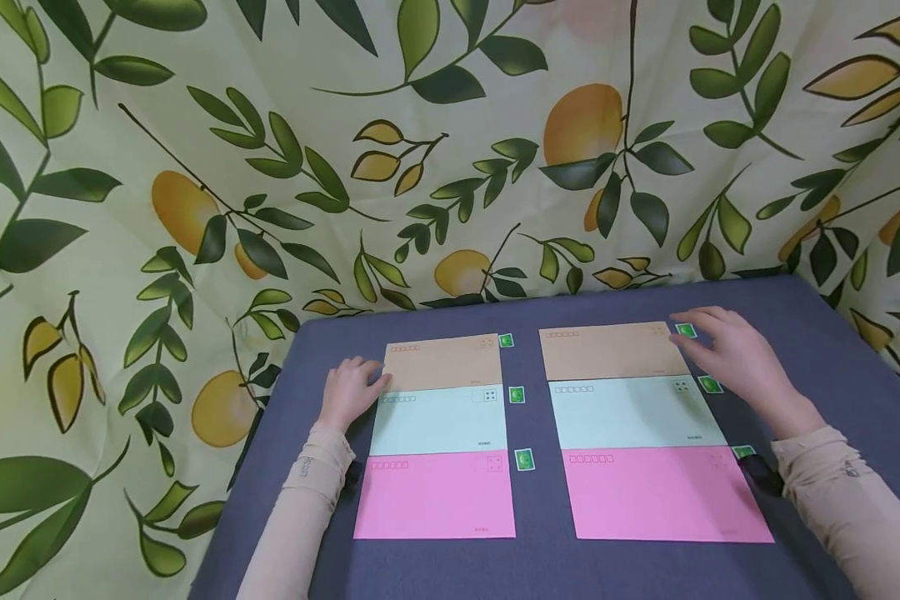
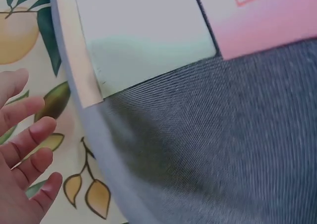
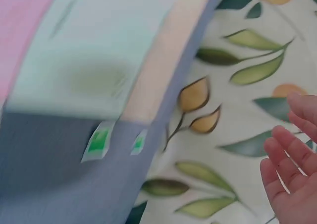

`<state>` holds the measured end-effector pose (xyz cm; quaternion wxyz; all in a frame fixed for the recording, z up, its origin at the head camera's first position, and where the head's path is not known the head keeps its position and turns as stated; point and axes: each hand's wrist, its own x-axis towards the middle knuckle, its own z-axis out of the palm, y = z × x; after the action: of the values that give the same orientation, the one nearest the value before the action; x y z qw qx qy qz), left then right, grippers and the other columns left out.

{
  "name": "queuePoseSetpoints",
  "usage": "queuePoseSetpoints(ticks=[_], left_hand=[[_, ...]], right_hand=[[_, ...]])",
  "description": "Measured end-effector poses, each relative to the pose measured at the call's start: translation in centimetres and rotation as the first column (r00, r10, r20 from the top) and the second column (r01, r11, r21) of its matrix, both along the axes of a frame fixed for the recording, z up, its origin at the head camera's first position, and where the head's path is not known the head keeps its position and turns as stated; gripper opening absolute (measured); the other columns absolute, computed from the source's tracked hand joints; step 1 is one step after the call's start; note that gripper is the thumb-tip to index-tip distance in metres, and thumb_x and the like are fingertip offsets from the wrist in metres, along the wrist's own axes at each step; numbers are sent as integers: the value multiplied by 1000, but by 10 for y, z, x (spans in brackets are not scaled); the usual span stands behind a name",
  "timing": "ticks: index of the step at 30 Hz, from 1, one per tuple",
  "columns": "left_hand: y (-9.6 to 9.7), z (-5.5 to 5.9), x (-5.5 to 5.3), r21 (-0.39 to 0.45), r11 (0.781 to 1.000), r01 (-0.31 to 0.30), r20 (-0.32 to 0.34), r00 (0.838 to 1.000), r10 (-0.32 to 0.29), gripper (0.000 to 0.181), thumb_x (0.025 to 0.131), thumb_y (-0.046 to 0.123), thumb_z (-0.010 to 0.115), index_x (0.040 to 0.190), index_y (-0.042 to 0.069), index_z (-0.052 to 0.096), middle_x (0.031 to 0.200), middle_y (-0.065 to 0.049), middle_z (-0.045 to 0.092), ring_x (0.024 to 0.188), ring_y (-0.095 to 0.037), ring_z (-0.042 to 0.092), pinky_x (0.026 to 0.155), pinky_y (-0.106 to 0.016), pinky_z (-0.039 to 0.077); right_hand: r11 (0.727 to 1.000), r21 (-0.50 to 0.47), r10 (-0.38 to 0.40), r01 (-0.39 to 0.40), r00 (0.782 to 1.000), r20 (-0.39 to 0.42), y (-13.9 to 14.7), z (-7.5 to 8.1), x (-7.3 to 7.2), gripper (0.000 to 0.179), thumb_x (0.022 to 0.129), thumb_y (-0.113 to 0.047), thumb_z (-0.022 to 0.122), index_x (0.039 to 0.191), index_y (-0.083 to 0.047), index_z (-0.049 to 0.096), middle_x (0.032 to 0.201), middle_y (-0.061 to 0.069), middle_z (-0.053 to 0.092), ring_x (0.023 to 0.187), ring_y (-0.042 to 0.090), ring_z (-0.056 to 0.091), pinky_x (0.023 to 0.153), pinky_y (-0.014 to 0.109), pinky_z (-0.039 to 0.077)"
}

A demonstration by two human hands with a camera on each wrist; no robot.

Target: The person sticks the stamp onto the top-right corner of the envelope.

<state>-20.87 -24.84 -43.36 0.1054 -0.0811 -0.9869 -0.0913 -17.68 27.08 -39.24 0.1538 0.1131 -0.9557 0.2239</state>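
Note:
Two columns of envelopes lie on the table, each with a tan one at the back, a light blue one in the middle and a pink one in front. My left hand (image 1: 348,392), fingers loosely spread, is by the left edge of the left tan envelope (image 1: 442,364); whether it touches cannot be told. Near the upper right corner of the right tan envelope (image 1: 611,354), my right hand (image 1: 746,362) hovers beside a small green stamp (image 1: 686,331). Its fingers (image 3: 287,149) are relaxed and slightly bent in the right wrist view, holding nothing.
Green stamps (image 1: 516,394) lie in a row right of the left column, and others (image 1: 710,384) sit right of the right column, partly beneath the right arm. Behind the dark blue tablecloth (image 1: 532,571) hangs a leaf-and-fruit patterned curtain (image 1: 420,167).

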Motion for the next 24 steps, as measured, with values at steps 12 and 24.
queuePoseSetpoints(ticks=[12,24], left_hand=[[2,-11,-10,100,993,-56,158,987,40,33,89,29,61,115,9,65,87,-11,60,79,-26,53,78,-47,42],[6,-17,-18,94,991,-92,239,969,68,43,85,33,65,123,13,61,88,-10,60,81,-25,55,83,-48,42]], right_hand=[[979,-191,75,-66,996,42,-48,-4,-21,28,91,-19,60,112,-1,64,112,19,60,99,33,55,79,50,44],[943,-330,111,-44,976,189,-67,-8,-65,31,92,-26,58,114,-5,63,107,16,65,90,26,57,72,29,44]])
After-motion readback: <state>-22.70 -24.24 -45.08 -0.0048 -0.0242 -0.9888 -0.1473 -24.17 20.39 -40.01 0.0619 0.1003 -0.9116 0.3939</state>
